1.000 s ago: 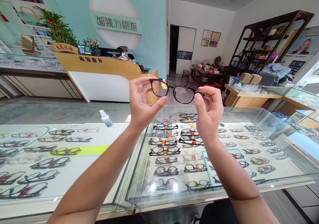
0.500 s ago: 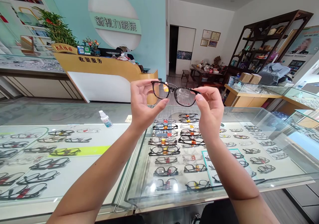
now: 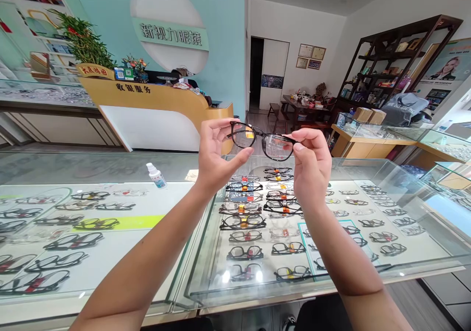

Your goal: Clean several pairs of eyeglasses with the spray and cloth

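A pair of black-rimmed eyeglasses [image 3: 259,132] is held up above the glass counter, tilted lower on the right, with a small yellow-orange sticker on the left lens. My left hand [image 3: 218,155] grips the frame's left end, fingers behind and thumb in front below the left lens. At the other end my right hand [image 3: 312,160] pinches the right hinge corner between thumb and fingers. Below both hands, rows of eyeglasses [image 3: 243,222] lie inside the display case.
The glass display case [image 3: 221,299] spans the front, with more eyeglasses at left and right. A white spray bottle [image 3: 156,176] stands on it left of my forearm. Beyond are a cashier desk [image 3: 162,102], a wooden shelf [image 3: 392,56] and a side counter [image 3: 368,134].
Both hands have shifted slightly right with the eyeglasses, the left hand more. The eyeglasses have turned a little, so the lenses show at a different angle.
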Demonstrator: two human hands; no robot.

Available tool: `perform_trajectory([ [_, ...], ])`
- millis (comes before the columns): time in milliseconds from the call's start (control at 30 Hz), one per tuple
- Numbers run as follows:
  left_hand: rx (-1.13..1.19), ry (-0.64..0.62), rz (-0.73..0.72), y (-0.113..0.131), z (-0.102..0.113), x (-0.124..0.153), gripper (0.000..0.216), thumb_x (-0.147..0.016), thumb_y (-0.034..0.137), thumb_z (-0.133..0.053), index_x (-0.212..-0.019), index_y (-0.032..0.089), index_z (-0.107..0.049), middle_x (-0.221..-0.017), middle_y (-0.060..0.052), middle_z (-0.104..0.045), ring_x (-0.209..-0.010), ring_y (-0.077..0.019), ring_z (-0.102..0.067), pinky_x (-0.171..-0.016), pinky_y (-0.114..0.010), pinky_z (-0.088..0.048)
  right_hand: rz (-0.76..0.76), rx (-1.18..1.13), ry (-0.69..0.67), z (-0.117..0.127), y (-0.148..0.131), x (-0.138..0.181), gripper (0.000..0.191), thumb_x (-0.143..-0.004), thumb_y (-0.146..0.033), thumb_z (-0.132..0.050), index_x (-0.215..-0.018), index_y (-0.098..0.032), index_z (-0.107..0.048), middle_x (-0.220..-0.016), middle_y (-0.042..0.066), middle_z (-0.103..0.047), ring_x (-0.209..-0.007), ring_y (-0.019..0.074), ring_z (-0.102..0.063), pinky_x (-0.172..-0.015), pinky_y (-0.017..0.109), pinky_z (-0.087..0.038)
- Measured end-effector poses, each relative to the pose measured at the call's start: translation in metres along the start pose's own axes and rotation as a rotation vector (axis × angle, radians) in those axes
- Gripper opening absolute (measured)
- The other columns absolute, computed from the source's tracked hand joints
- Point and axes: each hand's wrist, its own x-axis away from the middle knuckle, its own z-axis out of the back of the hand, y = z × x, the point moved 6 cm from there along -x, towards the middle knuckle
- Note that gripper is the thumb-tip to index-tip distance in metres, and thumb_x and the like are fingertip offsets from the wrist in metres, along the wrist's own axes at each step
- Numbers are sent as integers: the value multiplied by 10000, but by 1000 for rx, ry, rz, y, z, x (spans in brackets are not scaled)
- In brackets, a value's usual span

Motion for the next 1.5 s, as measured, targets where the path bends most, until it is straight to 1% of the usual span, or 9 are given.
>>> perform_trajectory([
  [200,-113,24,34,11,0,-1,749,-921,616,-932,-1488,337,-531,-1562,-122,-690,-1415,-310,-718,-1146,-512,-630,-92,47,-15,-1,12,-2,123,-1011,-303,-607,-1113,-293,-675,-1162,63,-753,-1140,261,-780,-1026,466,-609],
  [367,-197,25,25,17,3,-2,722,-951,583,-909,-1502,335,-515,-1552,-131,-694,-1415,-319,-718,-1170,-542,-625,-75,157,-67,-1,11,-5,158,-997,-272,-579,-1116,-284,-681,-1154,65,-782,-1169,253,-777,-1048,459,-616],
  [500,-338,-3,-54,30,4,-3,748,-920,496,-945,-1524,321,-540,-1545,-127,-706,-1449,-343,-700,-1172,-554,-623,-38,281,-164,-3,5,-7,196,-989,-291,-673,-1167,-294,-755,-1264,61,-811,-1259,260,-743,-1089,469,-590],
  [600,-397,-27,-133,43,1,-4,749,-907,423,-954,-1528,307,-551,-1532,-119,-726,-1432,-339,-720,-1162,-544,-635,38,387,-247,-8,0,-7,134,-1019,-309,-703,-1109,-294,-801,-1264,65,-813,-1270,266,-731,-1086,473,-585],
  [733,-405,-61,-158,52,-3,-4,732,-912,370,-940,-1527,297,-550,-1527,-119,-735,-1444,-334,-723,-1189,-540,-638,87,425,-270,-10,-2,-6,118,-1047,-286,-699,-1006,-289,-809,-1201,64,-816,-1220,262,-745,-1090,489,-590],
  [900,-434,-100,-149,55,-3,-5,752,-890,319,-940,-1531,295,-548,-1514,-115,-735,-1432,-339,-731,-1194,-552,-639,71,445,-289,-10,1,-6,125,-1038,-262,-699,-986,-289,-809,-1190,55,-826,-1201,265,-753,-1112,514,-575],
  [1067,-411,-100,-133,56,-4,-5,781,-869,277,-941,-1547,285,-552,-1498,-109,-726,-1397,-315,-738,-1156,-508,-662,46,445,-310,-11,3,-6,140,-1039,-246,-676,-954,-273,-784,-1199,59,-825,-1190,256,-750,-1100,498,-567],
  [1267,-334,-105,-76,49,-5,-4,812,-849,298,-953,-1541,306,-528,-1507,-113,-712,-1393,-335,-739,-1185,-555,-640,37,437,-331,-12,4,-6,145,-1062,-282,-666,-955,-276,-764,-1194,59,-818,-1181,262,-745,-1095,494,-564],
  [1500,-202,-119,46,42,-9,-3,770,-894,380,-930,-1516,335,-478,-1439,-105,-713,-1353,-327,-757,-1134,-566,-680,1,398,-347,-13,10,-6,146,-1058,-309,-681,-956,-273,-779,-1198,65,-816,-1179,254,-740,-1102,486,-562],
])
